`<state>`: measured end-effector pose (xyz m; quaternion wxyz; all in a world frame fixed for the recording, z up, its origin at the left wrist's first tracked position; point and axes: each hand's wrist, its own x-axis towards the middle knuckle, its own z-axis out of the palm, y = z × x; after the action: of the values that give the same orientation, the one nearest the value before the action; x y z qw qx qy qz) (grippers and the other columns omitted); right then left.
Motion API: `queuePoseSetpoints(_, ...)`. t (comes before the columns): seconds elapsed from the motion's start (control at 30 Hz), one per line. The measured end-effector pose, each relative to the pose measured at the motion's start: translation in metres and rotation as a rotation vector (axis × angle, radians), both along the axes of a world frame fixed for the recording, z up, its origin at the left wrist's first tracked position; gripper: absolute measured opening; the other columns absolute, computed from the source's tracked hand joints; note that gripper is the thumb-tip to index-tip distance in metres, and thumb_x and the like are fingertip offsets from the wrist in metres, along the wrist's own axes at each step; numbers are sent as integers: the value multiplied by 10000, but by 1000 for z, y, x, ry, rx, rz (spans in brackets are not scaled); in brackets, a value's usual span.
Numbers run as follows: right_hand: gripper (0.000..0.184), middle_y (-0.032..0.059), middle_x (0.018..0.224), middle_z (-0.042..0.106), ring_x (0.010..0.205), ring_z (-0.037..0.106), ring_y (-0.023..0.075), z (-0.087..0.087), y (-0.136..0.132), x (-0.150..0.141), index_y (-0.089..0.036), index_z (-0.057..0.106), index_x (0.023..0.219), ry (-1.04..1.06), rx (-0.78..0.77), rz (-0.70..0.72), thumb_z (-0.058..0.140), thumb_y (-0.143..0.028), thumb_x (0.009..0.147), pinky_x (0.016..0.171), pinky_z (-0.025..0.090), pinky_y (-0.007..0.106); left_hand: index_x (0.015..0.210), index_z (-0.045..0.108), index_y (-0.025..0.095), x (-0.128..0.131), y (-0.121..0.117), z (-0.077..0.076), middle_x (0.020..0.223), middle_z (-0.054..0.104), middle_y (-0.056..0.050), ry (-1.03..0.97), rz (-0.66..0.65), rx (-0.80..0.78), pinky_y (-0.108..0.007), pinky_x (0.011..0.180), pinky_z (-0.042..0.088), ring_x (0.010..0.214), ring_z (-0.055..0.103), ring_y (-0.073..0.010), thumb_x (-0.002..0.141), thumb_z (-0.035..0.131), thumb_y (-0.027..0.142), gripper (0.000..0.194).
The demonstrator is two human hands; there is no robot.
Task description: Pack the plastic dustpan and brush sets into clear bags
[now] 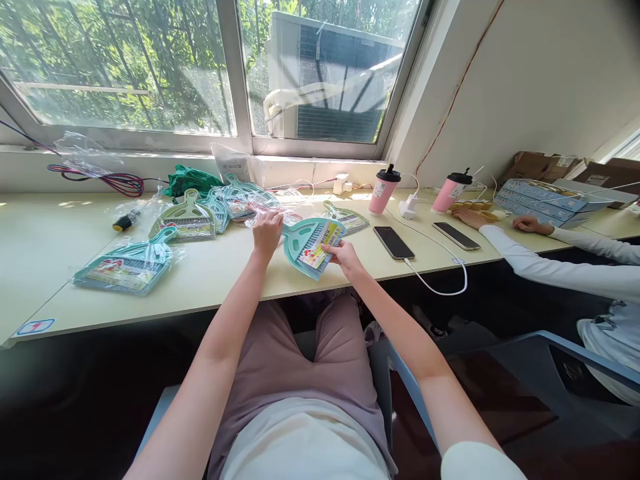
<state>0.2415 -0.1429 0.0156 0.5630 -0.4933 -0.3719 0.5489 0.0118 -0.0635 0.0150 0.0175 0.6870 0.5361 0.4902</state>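
Note:
My right hand (344,259) pinches the lower right edge of a teal mini dustpan-and-brush set (306,248) with a yellow and white label card. The set is tilted, just above the table's front edge. My left hand (269,232) is closed beside the handle end, with crinkled clear plastic bag (274,212) at its fingers. Whether it also grips the handle is hidden. To the left lie a bagged teal dustpan set (127,267) and an olive green one (186,220). Another olive set (350,219) lies behind the held one.
More bagged teal sets (240,199) and a green plastic bag (193,180) lie near the window. Rightward are pink cups (384,192), a phone (393,243) on a white cable, and a second phone (456,236). A co-worker's hands (470,217) rest near blue boxes (543,200).

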Motion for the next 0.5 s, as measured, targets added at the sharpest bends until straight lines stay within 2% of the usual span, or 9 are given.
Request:
queuePoseSetpoints(0.13, 231, 42, 877, 803, 853, 793, 224, 5, 12, -8, -171, 691, 854, 36, 38, -55, 856, -43, 754, 834, 714, 419, 982, 794, 282, 2, -2, 1, 1212, 758, -122, -27, -109, 25, -554, 1246, 332, 1296, 608, -366, 936, 581, 218, 227)
queuePoseSetpoints(0.23, 254, 46, 940, 811, 924, 795, 224, -2, 17, -14, -186, 687, 891, 116, 72, -102, 880, -97, 754, 874, 708, 402, 948, 784, 309, 5, -7, 3, 1167, 764, -85, -95, -207, 79, -564, 1333, 164, 1341, 593, -341, 914, 645, 227, 165)
queuePoseSetpoints(0.3, 271, 54, 978, 814, 936, 795, 221, -8, 18, -18, -190, 681, 899, 152, 70, -132, 895, -124, 746, 879, 705, 383, 984, 780, 325, 9, -13, 5, 1261, 739, -70, -132, -241, 105, -585, 1345, 60, 1438, 520, -340, 896, 707, 273, 125)
queuePoseSetpoints(0.33, 265, 57, 994, 815, 927, 794, 215, -11, 18, -20, -190, 680, 900, 163, 64, -142, 891, -127, 752, 875, 705, 370, 1040, 776, 328, 12, -16, 6, 1353, 702, -71, -156, -237, 108, -601, 1341, 27, 1504, 448, -350, 877, 748, 310, 166)
queuePoseSetpoints(0.4, 234, 56, 1009, 815, 899, 791, 196, -15, 17, -23, -188, 677, 898, 183, 50, -148, 864, -118, 776, 866, 703, 345, 1242, 728, 317, 17, -22, 9, 1556, 559, -97, -248, -175, 100, -634, 1326, 27, 1616, 246, -375, 828, 819, 401, 432)
queuePoseSetpoints(0.47, 212, 50, 1006, 816, 896, 791, 189, -18, 17, -25, -189, 673, 900, 215, 46, -144, 840, -111, 796, 870, 700, 333, 1477, 580, 284, 20, -23, 11, 1673, 406, -141, -407, -68, 96, -635, 1315, 99, 1657, 93, -377, 835, 803, 515, 718)
queuePoseSetpoints(0.5, 217, 48, 1005, 817, 912, 794, 193, -18, 18, -26, -192, 672, 909, 234, 50, -139, 840, -115, 795, 878, 699, 336, 1556, 495, 271, 20, -21, 13, 1690, 372, -160, -493, -36, 89, -621, 1308, 152, 1661, 84, -371, 868, 749, 579, 795)
